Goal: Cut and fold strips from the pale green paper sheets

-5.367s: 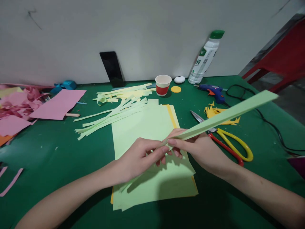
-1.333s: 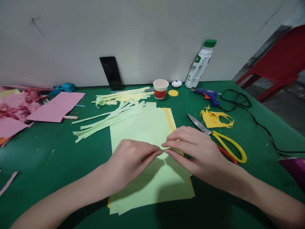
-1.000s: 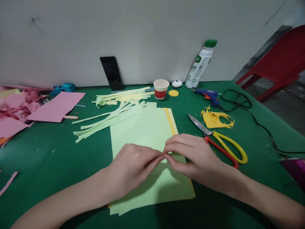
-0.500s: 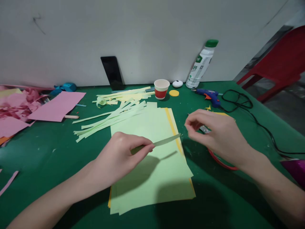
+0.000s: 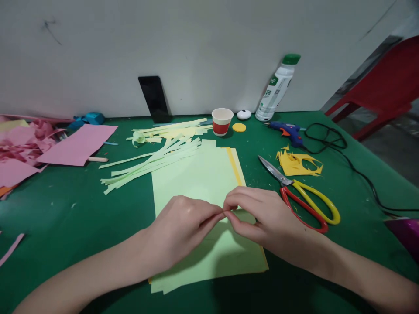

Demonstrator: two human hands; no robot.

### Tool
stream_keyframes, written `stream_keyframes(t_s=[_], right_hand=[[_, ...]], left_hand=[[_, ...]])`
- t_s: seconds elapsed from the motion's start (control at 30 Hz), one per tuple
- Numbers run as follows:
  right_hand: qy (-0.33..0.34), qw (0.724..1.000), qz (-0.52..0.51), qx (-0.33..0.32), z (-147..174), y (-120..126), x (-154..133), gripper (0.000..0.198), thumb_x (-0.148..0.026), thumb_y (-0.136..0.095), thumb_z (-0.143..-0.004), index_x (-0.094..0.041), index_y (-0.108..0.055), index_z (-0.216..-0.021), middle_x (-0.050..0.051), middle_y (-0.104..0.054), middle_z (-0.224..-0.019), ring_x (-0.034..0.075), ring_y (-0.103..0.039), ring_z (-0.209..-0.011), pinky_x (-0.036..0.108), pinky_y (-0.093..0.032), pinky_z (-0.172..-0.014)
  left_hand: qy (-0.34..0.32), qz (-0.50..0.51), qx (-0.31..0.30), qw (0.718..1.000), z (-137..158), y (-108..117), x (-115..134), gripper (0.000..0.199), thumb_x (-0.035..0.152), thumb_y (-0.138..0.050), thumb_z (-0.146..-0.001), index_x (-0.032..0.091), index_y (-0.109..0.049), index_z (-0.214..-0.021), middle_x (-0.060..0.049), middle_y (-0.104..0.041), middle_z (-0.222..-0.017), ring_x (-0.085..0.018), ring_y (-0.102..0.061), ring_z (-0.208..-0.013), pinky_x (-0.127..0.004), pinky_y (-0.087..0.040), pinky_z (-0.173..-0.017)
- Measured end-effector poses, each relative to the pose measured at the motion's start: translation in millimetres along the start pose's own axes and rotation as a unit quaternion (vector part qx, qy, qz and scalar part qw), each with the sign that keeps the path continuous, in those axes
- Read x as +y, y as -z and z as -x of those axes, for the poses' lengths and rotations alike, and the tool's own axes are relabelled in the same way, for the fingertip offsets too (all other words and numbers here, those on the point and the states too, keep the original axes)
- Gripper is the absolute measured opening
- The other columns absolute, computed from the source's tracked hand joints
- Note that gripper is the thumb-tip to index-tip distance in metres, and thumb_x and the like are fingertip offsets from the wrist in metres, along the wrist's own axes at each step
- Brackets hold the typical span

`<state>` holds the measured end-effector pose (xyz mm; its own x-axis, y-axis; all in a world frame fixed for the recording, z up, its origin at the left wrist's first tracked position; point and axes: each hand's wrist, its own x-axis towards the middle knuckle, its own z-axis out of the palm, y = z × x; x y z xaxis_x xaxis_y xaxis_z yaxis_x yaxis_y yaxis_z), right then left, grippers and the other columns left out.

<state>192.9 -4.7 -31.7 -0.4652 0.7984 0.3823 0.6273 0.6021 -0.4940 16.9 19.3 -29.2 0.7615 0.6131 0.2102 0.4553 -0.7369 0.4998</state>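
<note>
My left hand [image 5: 188, 226] and my right hand [image 5: 262, 213] meet above a stack of pale green paper [image 5: 183, 179], fingertips pinched together. Between the left thumb and forefinger is a narrow green paper strip, now almost wholly hidden by the fingers. The right thumb and forefinger close at the same spot, on the strip's end. Yellow sheet edges [image 5: 234, 163] peek out of the stack. Cut pale green strips [image 5: 153, 165] lie across its upper left. Right of my right hand rest scissors [image 5: 283, 179] with one red and one yellow handle, blades slightly apart.
Behind the stack stand a red-and-white paper cup [image 5: 221, 124], a white case [image 5: 244, 114], a yellow disc [image 5: 239, 127] and a leaning bottle [image 5: 276, 89]. A glue gun [image 5: 290, 131] with its cord, yellow scraps [image 5: 296, 165], a phone [image 5: 153, 99] and pink paper [image 5: 80, 146] lie around.
My right hand has moved left and down from above the scissors to the left fingertips, closing on the strip. My left hand has shifted slightly right and down. The scissors are now uncovered.
</note>
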Motion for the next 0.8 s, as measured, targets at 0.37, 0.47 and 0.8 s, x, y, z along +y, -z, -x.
stream_keyframes(t_s=[0.37, 0.47, 0.8], right_hand=[[-0.052, 0.996, 0.064, -0.018, -3.6, 23.8, 18.6, 0.010, -0.009, -0.045, -0.078, -0.018, -0.045, -0.073, 0.001, -0.051, -0.072, 0.010, -0.046, -0.058, 0.023, -0.038, -0.052], [-0.080, 0.989, 0.126, 0.013, -5.3, 29.9, 35.6, 0.009, -0.012, -0.046, -0.079, -0.018, -0.045, -0.072, 0.002, -0.050, -0.072, 0.011, -0.046, -0.057, 0.024, -0.038, -0.052], [0.040, 0.996, 0.072, -0.025, -4.8, 26.3, 16.8, 0.018, -0.026, -0.045, -0.086, -0.015, -0.058, -0.092, 0.007, -0.064, -0.088, 0.017, -0.056, -0.081, 0.028, -0.043, -0.069]], left_hand=[[0.024, 0.017, 0.049, 0.998, -4.3, 22.4, -1.7, 0.018, 0.019, -0.052, -0.081, 0.017, -0.070, -0.077, 0.001, -0.070, -0.067, -0.009, -0.062, -0.053, -0.015, -0.043, -0.048], [0.035, 0.013, 0.073, 0.997, -4.0, 29.0, -1.1, 0.017, 0.019, -0.054, -0.080, 0.017, -0.070, -0.075, 0.000, -0.071, -0.068, -0.009, -0.064, -0.055, -0.015, -0.044, -0.048], [0.049, 0.036, 0.033, 0.998, -5.3, 22.3, -2.1, 0.017, 0.021, -0.052, -0.081, 0.019, -0.070, -0.081, 0.002, -0.071, -0.069, -0.008, -0.061, -0.052, -0.015, -0.042, -0.049]])
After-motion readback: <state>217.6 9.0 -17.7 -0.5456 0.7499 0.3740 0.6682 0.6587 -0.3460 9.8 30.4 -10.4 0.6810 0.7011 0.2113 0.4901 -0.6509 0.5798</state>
